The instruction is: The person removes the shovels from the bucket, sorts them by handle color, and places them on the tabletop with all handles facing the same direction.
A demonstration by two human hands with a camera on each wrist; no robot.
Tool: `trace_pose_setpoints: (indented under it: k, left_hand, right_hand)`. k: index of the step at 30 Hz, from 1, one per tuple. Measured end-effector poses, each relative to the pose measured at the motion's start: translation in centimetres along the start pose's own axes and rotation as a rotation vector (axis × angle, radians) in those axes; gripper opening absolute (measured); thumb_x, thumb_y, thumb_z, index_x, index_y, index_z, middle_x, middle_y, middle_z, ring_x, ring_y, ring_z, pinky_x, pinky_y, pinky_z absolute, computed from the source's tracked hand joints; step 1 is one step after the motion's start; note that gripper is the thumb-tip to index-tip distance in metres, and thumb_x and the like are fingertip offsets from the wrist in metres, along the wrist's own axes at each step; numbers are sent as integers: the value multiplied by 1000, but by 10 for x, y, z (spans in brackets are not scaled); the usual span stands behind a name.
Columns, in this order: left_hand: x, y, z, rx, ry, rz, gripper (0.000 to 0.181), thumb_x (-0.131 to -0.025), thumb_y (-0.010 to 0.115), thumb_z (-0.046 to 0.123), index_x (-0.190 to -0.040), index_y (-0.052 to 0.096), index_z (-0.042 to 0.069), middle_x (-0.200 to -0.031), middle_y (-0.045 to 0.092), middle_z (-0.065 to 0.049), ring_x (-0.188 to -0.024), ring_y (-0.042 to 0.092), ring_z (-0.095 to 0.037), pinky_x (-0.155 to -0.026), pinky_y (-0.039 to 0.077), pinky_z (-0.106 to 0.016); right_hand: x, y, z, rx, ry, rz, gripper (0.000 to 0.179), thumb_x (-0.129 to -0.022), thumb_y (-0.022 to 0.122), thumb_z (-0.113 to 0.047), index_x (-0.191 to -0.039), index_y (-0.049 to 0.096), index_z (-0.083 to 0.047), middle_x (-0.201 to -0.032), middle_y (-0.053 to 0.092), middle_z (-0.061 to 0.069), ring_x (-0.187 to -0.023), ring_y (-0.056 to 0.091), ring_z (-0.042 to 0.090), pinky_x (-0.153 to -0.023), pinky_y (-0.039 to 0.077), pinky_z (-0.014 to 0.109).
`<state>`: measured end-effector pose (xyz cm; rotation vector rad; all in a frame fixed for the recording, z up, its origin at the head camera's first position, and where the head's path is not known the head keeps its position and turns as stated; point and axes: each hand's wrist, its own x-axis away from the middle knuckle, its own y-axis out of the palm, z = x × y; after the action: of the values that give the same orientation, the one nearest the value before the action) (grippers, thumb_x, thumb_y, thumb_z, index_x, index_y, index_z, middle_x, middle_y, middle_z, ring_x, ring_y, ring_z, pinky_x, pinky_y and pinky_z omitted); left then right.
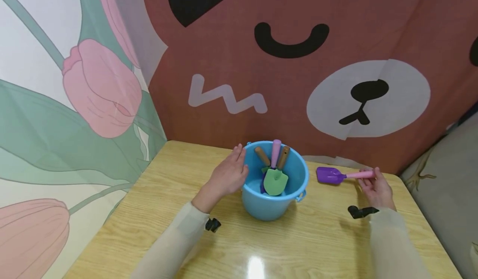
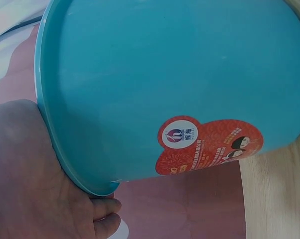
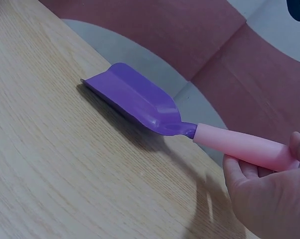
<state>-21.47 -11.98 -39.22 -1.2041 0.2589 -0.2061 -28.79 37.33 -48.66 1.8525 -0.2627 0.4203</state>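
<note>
My right hand (image 1: 378, 190) holds a small purple shovel (image 1: 331, 175) by the end of its pink handle (image 3: 244, 147), between thumb and fingers. Its blade points left, low over the table with a shadow under it. At the left side of a light blue bucket (image 1: 266, 207), my left hand (image 1: 230, 172) rests against the rim with its fingers straight. Inside the bucket stand several garden tools: a green trowel blade (image 1: 275, 182) faces me, and a pink handle (image 1: 276, 152) and brown handles (image 1: 284, 157) stick up at the back. A red sticker (image 2: 210, 147) shows on the bucket's side.
The bucket stands on a light wooden table (image 1: 313, 241). Behind the table hangs a brown cloth with a bear's face (image 1: 291, 92). A flowered cloth (image 1: 101, 88) hangs on the left, and a grey surface (image 1: 452, 179) rises beyond the right edge.
</note>
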Motion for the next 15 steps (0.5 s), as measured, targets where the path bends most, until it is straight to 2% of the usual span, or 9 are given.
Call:
trace_pose_setpoints:
  k: [6, 11, 15]
  left_hand:
    - [0, -1, 0, 0, -3, 0, 65, -108, 33, 38, -162, 17, 4, -170, 10, -10, -157, 9, -26, -123, 23, -45]
    - [0, -2, 0, -5, -5, -4, 65, -109, 32, 38, -162, 16, 4, -170, 10, -11, -157, 8, -26, -123, 23, -44]
    - [0, -4, 1, -8, -8, -11, 65, -109, 32, 38, -162, 16, 4, -170, 9, -10, -157, 8, -25, -123, 22, -44]
  right_hand:
    - [-1, 1, -1, 1, 7, 3, 15, -99, 63, -25, -101, 67, -11, -92, 71, 13, -92, 71, 25, -121, 9, 20]
    - [-4, 5, 1, 61, -51, 48, 12, -99, 64, -25, -104, 65, -15, -91, 71, 12, -89, 71, 25, -122, 13, 24]
    - [-5, 6, 2, 110, -74, 68, 12, -99, 63, -26, -99, 67, -15, -88, 72, 12, -85, 73, 25, -122, 15, 25]
